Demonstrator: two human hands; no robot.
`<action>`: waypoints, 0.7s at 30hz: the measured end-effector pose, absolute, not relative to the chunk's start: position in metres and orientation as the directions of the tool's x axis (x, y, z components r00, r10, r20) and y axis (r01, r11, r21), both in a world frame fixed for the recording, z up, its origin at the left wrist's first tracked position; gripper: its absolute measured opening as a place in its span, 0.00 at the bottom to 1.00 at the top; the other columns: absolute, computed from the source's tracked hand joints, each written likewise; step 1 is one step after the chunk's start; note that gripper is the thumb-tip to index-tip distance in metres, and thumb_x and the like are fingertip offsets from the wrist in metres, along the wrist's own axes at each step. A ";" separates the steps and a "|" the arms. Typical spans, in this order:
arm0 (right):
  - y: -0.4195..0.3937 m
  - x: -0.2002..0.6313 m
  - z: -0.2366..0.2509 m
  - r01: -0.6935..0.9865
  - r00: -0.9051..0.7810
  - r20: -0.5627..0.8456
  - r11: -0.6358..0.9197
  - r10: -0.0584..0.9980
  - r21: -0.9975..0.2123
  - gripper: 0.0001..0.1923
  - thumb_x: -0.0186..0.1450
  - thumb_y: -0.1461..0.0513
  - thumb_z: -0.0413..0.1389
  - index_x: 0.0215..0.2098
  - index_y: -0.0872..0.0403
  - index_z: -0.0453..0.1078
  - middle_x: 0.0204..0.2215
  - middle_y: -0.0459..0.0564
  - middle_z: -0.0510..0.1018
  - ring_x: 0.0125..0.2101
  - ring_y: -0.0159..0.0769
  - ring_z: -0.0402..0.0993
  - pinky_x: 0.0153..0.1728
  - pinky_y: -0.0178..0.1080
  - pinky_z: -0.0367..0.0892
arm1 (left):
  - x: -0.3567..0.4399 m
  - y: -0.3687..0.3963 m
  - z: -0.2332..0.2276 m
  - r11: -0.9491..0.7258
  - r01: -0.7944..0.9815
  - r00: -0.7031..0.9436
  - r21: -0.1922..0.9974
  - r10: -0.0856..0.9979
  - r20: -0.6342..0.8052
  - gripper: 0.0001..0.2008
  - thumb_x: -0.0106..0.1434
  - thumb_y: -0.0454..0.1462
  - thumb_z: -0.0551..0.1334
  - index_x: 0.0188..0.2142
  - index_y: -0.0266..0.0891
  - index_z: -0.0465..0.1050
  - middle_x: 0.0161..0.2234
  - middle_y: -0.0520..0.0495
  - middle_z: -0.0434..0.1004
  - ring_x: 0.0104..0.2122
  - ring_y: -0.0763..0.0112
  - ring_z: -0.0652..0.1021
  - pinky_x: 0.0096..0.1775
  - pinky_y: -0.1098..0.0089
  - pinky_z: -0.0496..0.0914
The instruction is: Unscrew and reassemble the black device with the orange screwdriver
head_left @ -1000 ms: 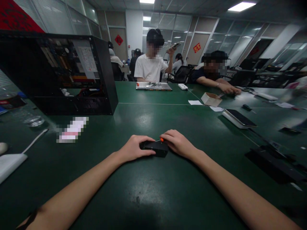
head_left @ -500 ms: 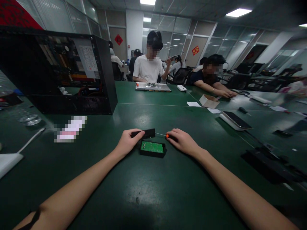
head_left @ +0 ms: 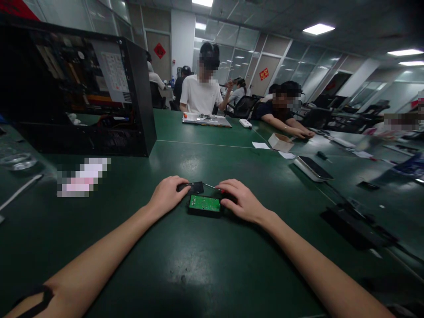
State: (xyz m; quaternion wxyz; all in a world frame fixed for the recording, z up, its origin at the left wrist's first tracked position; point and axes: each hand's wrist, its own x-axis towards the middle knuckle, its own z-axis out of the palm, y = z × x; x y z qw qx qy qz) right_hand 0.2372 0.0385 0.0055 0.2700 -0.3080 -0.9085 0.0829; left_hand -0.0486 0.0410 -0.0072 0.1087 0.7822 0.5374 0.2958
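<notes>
My left hand (head_left: 167,195) is closed on the near end of a flat black plastic cover (head_left: 197,187), which lies low over the table. Just in front of it sits a small black case (head_left: 204,213) with a green circuit board (head_left: 205,203) facing up. My right hand (head_left: 244,201) curls round a screwdriver (head_left: 212,187), its thin metal shaft pointing left toward the cover. Only a bit of red shows of the handle; the fingers hide the rest. The right thumb is close to the case's right end; I cannot tell whether they touch.
An open black computer tower (head_left: 137,97) stands at the left. Across the green table (head_left: 179,260), a person in a white shirt (head_left: 202,95) sits behind a flat panel (head_left: 207,120). At the right are a small box (head_left: 281,142), a white device (head_left: 313,169) and a black adapter with cables (head_left: 351,225).
The cover has gone from tilted to flatter and lower. My right hand has come in toward the case, its fingers now further over the screwdriver. The view has shifted slightly right.
</notes>
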 end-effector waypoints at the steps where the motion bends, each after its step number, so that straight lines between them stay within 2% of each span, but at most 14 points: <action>1: 0.033 0.232 0.007 0.499 -0.689 0.426 0.810 0.586 -0.307 0.24 0.70 0.48 0.54 0.57 0.55 0.69 0.52 0.60 0.76 0.50 0.47 0.72 0.51 0.51 0.68 | -0.049 0.042 -0.007 -0.399 0.782 0.251 0.479 0.905 0.343 0.13 0.68 0.43 0.61 0.42 0.41 0.82 0.42 0.42 0.84 0.43 0.54 0.80 0.47 0.59 0.71; 3: 0.021 0.220 0.009 0.510 -0.724 0.377 0.816 0.578 -0.273 0.31 0.68 0.45 0.56 0.59 0.56 0.67 0.53 0.61 0.76 0.51 0.49 0.72 0.52 0.52 0.68 | -0.049 0.043 -0.007 -0.386 0.783 0.242 0.488 0.911 0.333 0.14 0.69 0.43 0.59 0.43 0.41 0.82 0.43 0.42 0.84 0.44 0.53 0.81 0.47 0.59 0.71; 6: 0.008 0.206 0.011 0.563 -0.719 0.320 0.787 0.617 -0.253 0.28 0.69 0.48 0.56 0.60 0.56 0.66 0.50 0.61 0.78 0.47 0.47 0.73 0.49 0.50 0.68 | -0.050 0.045 -0.008 -0.360 0.771 0.210 0.526 0.923 0.323 0.15 0.70 0.45 0.57 0.44 0.41 0.81 0.43 0.44 0.84 0.42 0.53 0.81 0.45 0.61 0.70; 10: 0.010 0.211 0.020 0.558 -0.645 0.381 0.749 0.662 -0.357 0.22 0.68 0.52 0.58 0.57 0.54 0.69 0.46 0.57 0.80 0.44 0.44 0.75 0.47 0.47 0.69 | -0.050 0.045 -0.006 -0.353 0.752 0.182 0.557 0.923 0.339 0.16 0.70 0.46 0.56 0.43 0.41 0.79 0.39 0.45 0.84 0.37 0.56 0.81 0.40 0.64 0.70; 13: 0.031 0.245 0.030 0.605 -0.442 0.485 0.650 0.755 -0.460 0.21 0.68 0.53 0.59 0.56 0.53 0.70 0.48 0.56 0.80 0.46 0.44 0.76 0.48 0.46 0.70 | -0.046 0.041 -0.002 -0.393 0.702 0.212 0.594 0.912 0.352 0.15 0.71 0.46 0.56 0.43 0.40 0.78 0.37 0.46 0.83 0.36 0.59 0.81 0.39 0.66 0.69; 16: 0.059 0.305 0.039 0.810 -0.121 0.479 0.365 0.869 -0.459 0.24 0.66 0.52 0.60 0.55 0.56 0.72 0.49 0.59 0.80 0.46 0.48 0.77 0.48 0.47 0.70 | -0.036 0.033 0.003 -0.429 0.632 0.254 0.645 0.902 0.350 0.15 0.70 0.45 0.56 0.42 0.39 0.77 0.37 0.46 0.83 0.36 0.60 0.81 0.40 0.66 0.70; 19: 0.077 0.372 0.041 0.962 0.193 0.373 -0.100 0.908 -0.254 0.27 0.66 0.51 0.58 0.57 0.58 0.71 0.48 0.63 0.80 0.48 0.54 0.77 0.49 0.49 0.70 | -0.024 0.023 0.005 -0.460 0.570 0.324 0.681 0.887 0.328 0.14 0.71 0.45 0.56 0.42 0.39 0.77 0.37 0.47 0.83 0.35 0.62 0.81 0.41 0.67 0.71; 21: 0.080 0.409 0.040 0.914 0.406 0.236 -0.388 0.883 -0.124 0.27 0.67 0.50 0.56 0.57 0.58 0.72 0.47 0.66 0.80 0.50 0.57 0.77 0.48 0.51 0.70 | -0.019 0.018 0.005 -0.488 0.536 0.393 0.689 0.866 0.308 0.14 0.71 0.44 0.57 0.43 0.40 0.77 0.39 0.47 0.83 0.37 0.63 0.81 0.42 0.67 0.71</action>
